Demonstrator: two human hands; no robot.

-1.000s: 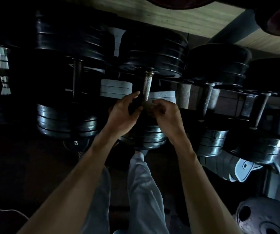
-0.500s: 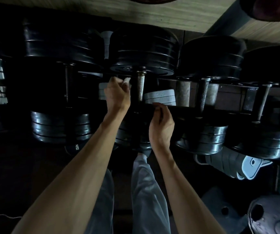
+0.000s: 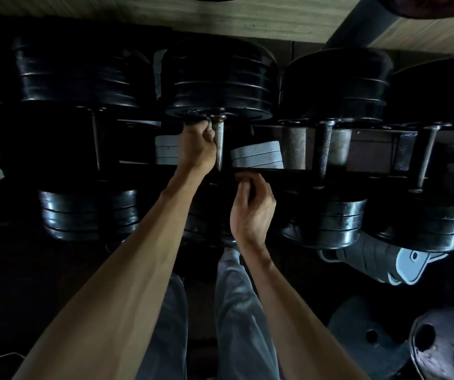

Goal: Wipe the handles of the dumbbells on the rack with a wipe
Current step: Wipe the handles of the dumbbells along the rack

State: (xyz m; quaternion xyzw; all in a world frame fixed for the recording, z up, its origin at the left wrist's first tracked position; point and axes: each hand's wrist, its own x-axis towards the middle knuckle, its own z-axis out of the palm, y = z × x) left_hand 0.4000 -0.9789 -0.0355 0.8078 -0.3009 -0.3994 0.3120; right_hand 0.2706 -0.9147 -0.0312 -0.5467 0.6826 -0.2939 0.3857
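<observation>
Your left hand (image 3: 197, 149) sits curled at the far end of the middle handle (image 3: 219, 149), fingers just under the black plates (image 3: 220, 80); whether it holds a wipe is too dark to tell. Your right hand (image 3: 252, 209) is curled at the rack rail (image 3: 357, 174), near the handle's near end, thumb against fingers. More dumbbells (image 3: 327, 149) lie on either side. Grey plates (image 3: 257, 157) sit behind the rail.
</observation>
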